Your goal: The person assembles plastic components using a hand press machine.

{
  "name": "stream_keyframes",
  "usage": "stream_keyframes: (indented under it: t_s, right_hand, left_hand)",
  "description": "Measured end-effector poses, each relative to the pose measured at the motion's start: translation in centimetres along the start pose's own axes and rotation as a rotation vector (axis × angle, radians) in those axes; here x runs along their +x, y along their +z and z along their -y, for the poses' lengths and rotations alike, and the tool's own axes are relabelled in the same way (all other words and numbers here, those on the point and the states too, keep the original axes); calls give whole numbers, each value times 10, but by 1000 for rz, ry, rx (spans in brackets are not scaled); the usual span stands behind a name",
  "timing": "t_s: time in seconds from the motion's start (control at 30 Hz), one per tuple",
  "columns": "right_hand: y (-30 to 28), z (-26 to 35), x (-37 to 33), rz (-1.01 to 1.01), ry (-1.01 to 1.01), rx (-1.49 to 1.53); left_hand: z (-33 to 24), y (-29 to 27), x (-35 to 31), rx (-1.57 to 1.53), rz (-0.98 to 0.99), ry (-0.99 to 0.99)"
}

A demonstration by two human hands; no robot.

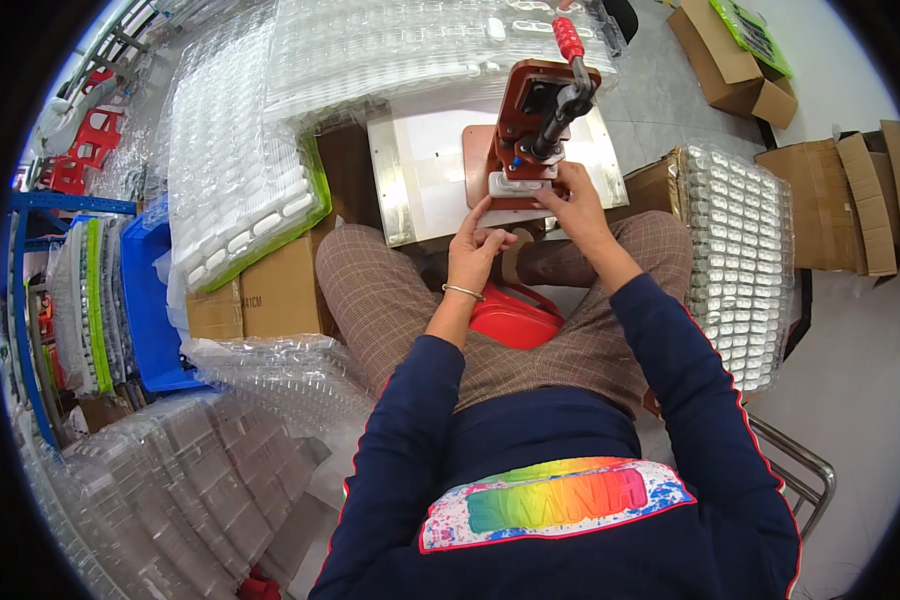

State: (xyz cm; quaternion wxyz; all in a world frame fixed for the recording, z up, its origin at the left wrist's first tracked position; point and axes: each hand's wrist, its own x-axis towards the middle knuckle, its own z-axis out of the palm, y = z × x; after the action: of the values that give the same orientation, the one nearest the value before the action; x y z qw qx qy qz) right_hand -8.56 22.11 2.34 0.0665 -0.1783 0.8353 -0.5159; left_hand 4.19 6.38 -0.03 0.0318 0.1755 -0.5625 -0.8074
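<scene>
A small white oblong plastic part (513,186) lies in the base of a brown hand press (518,105), below its clamping head. My left hand (472,256) reaches to the part's left end with the index finger stretched out. Its thumb points right, and it grips nothing. At the part's right end, my right hand (580,212) is closed, thumb in front and fingers behind, partly hidden by the press. The press's lever with a red grip (568,40) stands raised. Under the press is a white board (398,175) with metal edges.
Stacked clear trays of white parts (232,170) stand at the left and far side. Another tray stack (735,260) is at the right, near open cardboard boxes (820,205). A blue bin (155,310) and empty clear trays (185,480) lie left. A red pouch (515,318) rests between my legs.
</scene>
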Motion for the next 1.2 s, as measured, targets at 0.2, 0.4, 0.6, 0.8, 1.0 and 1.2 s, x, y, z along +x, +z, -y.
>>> stream_keyframes:
  t_s: [0.2,0.4,0.6,0.8,1.0,1.2]
  right_hand:
    - [-58,64,46,-125,165,527]
    - [-75,206,113,183,-74,533]
    - [-62,235,121,30,61,543]
    - [-67,250,87,163,-123,703]
    - [-55,231,10,202,-529,58]
    - [-30,173,14,-8,-1044,-235]
  left_hand:
    - [-9,4,0,-51,30,65]
    - [-14,8,7,109,51,130]
    - [-10,9,12,428,81,135]
    - [-8,5,9,194,55,152]
    - [-1,0,11,54,33,92]
    - [-4,10,16,-65,64,133]
